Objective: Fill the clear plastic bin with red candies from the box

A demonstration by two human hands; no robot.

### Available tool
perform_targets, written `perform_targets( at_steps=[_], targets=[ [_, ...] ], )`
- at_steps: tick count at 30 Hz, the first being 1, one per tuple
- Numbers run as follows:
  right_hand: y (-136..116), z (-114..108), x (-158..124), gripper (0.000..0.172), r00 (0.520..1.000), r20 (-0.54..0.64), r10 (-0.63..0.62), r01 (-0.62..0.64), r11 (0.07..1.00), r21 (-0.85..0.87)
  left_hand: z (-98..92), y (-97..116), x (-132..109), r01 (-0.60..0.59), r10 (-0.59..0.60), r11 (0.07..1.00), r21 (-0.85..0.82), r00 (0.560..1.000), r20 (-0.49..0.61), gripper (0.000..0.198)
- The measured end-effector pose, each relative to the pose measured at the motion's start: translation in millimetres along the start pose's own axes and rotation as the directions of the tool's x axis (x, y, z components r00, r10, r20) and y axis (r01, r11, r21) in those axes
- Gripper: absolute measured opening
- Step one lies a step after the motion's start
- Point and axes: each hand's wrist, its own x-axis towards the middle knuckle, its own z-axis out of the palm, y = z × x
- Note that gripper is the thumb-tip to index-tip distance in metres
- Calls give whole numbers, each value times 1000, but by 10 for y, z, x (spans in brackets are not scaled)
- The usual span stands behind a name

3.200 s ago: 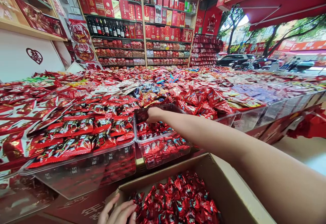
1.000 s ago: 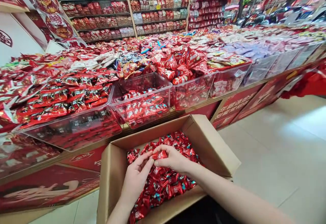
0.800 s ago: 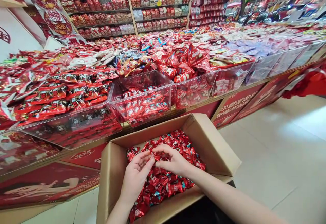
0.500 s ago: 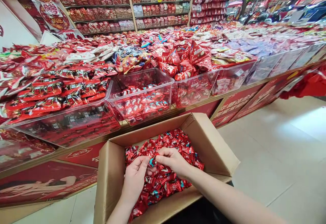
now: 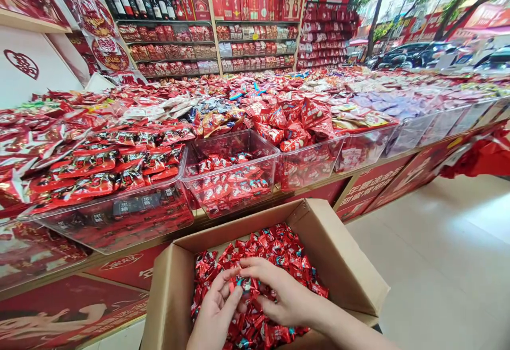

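An open cardboard box [image 5: 163,297] holds a heap of small red wrapped candies [image 5: 274,244]. Over the heap, my left hand [image 5: 217,307] pinches a red and teal candy [image 5: 245,285] between thumb and fingers. My right hand [image 5: 279,291] curves around the same candy from the right, its fingertips close to those of my left hand; whether they press on it is hard to tell. Behind the box, a clear plastic bin [image 5: 229,175] is partly filled with similar red candies, its upper part unfilled.
Clear bins of packets [image 5: 147,206] adjoin on the left, with more bins [image 5: 311,164] on the right. Shelves [image 5: 217,26] with bottles and red packages stand behind. Pale floor tiles [image 5: 430,254] show at the right. A red cloth [image 5: 482,153] hangs at the far right.
The view has tilted upward, showing more of the shelves. My right hand has opened from a pinch into a looser curve around the candy, and my left fingers have spread slightly.
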Motion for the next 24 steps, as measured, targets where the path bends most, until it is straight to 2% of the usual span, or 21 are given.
perform_targets(
  at_steps=[3, 6, 9, 12, 15, 16, 17, 18, 21, 22, 24],
  targets=[
    [-53, -63, -21, 40, 982, 76, -170, 185, 945, -271, 31, -2, -34, 31, -29, 995, -95, 999, 23, 55],
    [-99, -89, -17, 24, 964, 72, -257, 259, 841, -475, 43, 5, -51, 104, -95, 982, -160, 993, 68, 60],
    [-309, -232, 34, 20, 939, 20, -344, 297, 780, -550, 24, 15, -42, 114, -109, 970, -214, 993, 35, 57],
    [-706, -569, 193, 18, 889, -36, -457, 348, 723, -596, -13, 0, -21, 82, -94, 967, -240, 995, -38, 51],
    [-1112, -1013, 530, 14, 815, -115, -569, 332, 619, -711, -55, -36, 1, 85, -88, 983, -161, 996, -13, 49],
    [-1214, -1155, 684, 12, 808, -135, -574, 293, 590, -752, -68, -49, 9, 88, -87, 987, -138, 996, 9, 48],
    [-1288, -1285, 854, 12, 820, -146, -553, 241, 566, -789, -82, -60, 17, 90, -87, 988, -123, 996, 29, 48],
    [-1335, -1398, 1033, 12, 852, -149, -502, 178, 546, -819, -94, -70, 24, 91, -87, 989, -115, 995, 44, 47],
    [-1321, -1618, 1552, 10, 977, -55, -208, 57, 498, -866, -124, -93, 43, 98, -91, 989, -111, 994, 65, 46],
    [-1279, -1653, 1697, 9, 996, 7, -88, 49, 488, -871, -131, -98, 47, 99, -92, 989, -110, 993, 69, 46],
    [-1178, -1676, 1923, 10, 985, 120, 128, 48, 465, -884, -143, -109, 50, 100, -92, 989, -110, 993, 74, 45]
  ],
)
